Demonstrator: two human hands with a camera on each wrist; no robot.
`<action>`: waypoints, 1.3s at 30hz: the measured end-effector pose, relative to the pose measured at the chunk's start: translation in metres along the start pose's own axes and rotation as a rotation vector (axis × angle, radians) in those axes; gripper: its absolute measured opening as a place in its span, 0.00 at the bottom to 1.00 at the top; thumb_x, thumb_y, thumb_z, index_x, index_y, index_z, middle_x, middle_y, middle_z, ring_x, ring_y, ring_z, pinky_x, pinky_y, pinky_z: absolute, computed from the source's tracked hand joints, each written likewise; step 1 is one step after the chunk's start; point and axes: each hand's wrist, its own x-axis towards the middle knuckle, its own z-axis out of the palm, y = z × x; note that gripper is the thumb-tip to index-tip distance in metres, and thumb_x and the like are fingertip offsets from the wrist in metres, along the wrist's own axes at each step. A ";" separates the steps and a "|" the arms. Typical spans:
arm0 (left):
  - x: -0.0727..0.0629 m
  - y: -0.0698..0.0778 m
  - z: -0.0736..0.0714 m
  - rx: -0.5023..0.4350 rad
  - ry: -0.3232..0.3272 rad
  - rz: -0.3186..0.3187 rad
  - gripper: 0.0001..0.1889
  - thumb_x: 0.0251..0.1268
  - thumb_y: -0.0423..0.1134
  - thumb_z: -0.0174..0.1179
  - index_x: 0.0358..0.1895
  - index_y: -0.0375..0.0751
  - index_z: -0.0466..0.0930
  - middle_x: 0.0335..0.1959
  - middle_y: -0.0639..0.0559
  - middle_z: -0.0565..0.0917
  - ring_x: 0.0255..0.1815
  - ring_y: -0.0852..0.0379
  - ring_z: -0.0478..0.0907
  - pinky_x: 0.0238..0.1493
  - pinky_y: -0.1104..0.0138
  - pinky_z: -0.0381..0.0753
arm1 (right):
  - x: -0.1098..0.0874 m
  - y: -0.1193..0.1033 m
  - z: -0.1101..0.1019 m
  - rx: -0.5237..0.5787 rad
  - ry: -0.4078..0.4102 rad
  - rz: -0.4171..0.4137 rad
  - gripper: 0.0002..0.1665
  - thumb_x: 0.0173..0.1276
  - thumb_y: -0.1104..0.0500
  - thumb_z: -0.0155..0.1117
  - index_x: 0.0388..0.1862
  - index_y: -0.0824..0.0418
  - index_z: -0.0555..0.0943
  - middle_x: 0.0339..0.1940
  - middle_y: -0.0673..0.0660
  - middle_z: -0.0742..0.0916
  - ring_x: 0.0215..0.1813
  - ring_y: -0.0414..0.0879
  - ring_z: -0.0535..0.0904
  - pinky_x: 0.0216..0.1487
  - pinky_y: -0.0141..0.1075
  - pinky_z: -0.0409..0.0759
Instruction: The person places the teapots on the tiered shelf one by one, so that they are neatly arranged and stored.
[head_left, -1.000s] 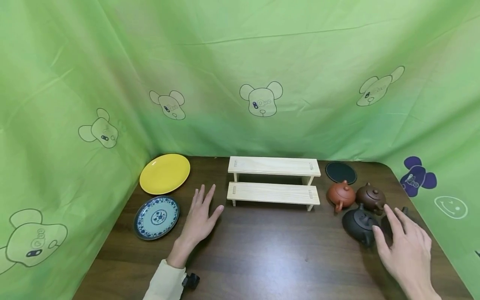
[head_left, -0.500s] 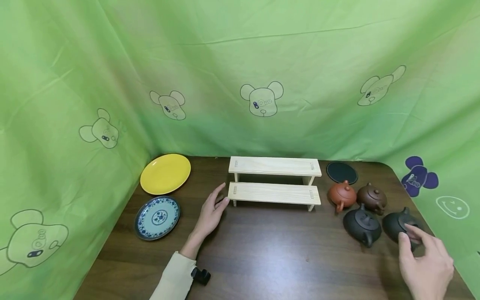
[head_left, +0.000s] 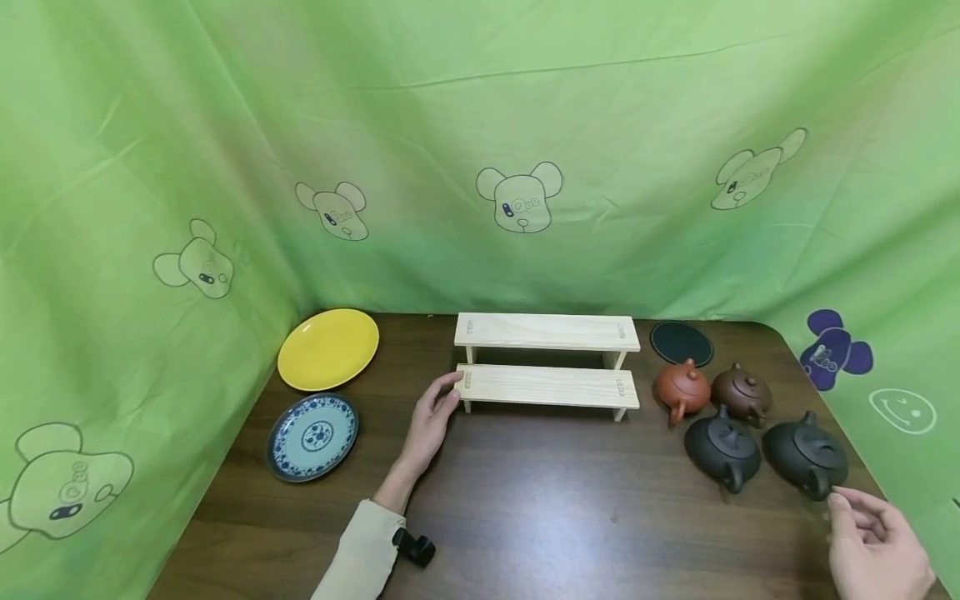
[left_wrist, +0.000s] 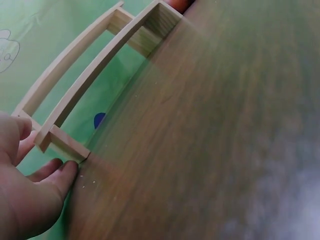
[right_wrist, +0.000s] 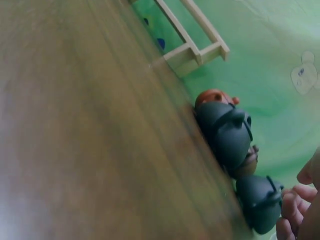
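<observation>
My left hand [head_left: 429, 423] is at the left end of a two-step pale wooden stand [head_left: 547, 385], fingertips right at its lower step. In the left wrist view the thumb lies by the foot of the end leg, with other fingers higher beside the end. On the right, my right hand [head_left: 877, 542] has bent fingers close to the near side of a black teapot [head_left: 802, 450]; the right wrist view has fingertips overlapping that pot's edge and the thumb apart. A second black teapot [head_left: 720, 450], a red-brown teapot [head_left: 682, 388] and a dark brown teapot [head_left: 738, 393] stand behind and left of it.
A yellow plate [head_left: 328, 350] and a blue-and-white patterned plate [head_left: 313, 437] lie on the left of the brown table [head_left: 540, 500]. Behind the teapots is a dark round disc [head_left: 681, 343]. Green printed cloth [head_left: 412, 108] surrounds the back and sides.
My left hand has moved right and forward to the stand's end. The right hand has drawn right and back from over the nearest black teapot, which now shows fully. The stand stays put.
</observation>
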 end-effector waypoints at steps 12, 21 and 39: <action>0.001 -0.002 0.001 -0.085 0.006 -0.122 0.19 0.91 0.30 0.50 0.75 0.28 0.76 0.79 0.35 0.75 0.75 0.52 0.74 0.74 0.62 0.80 | 0.013 0.016 -0.002 0.121 -0.281 0.206 0.06 0.87 0.55 0.61 0.48 0.42 0.76 0.16 0.38 0.87 0.14 0.35 0.80 0.17 0.26 0.80; 0.003 -0.002 -0.002 -0.101 -0.013 -0.111 0.20 0.91 0.31 0.51 0.76 0.31 0.76 0.80 0.36 0.75 0.80 0.44 0.70 0.75 0.61 0.80 | 0.023 0.038 -0.009 0.462 -0.515 0.143 0.19 0.88 0.66 0.58 0.42 0.45 0.88 0.25 0.47 0.92 0.20 0.38 0.81 0.20 0.28 0.80; 0.003 -0.004 0.001 -0.088 -0.007 -0.111 0.20 0.91 0.30 0.50 0.76 0.32 0.77 0.80 0.37 0.75 0.76 0.48 0.73 0.76 0.58 0.79 | 0.031 0.040 -0.013 0.433 -0.616 0.089 0.24 0.90 0.63 0.56 0.43 0.45 0.96 0.27 0.48 0.89 0.21 0.40 0.77 0.19 0.32 0.74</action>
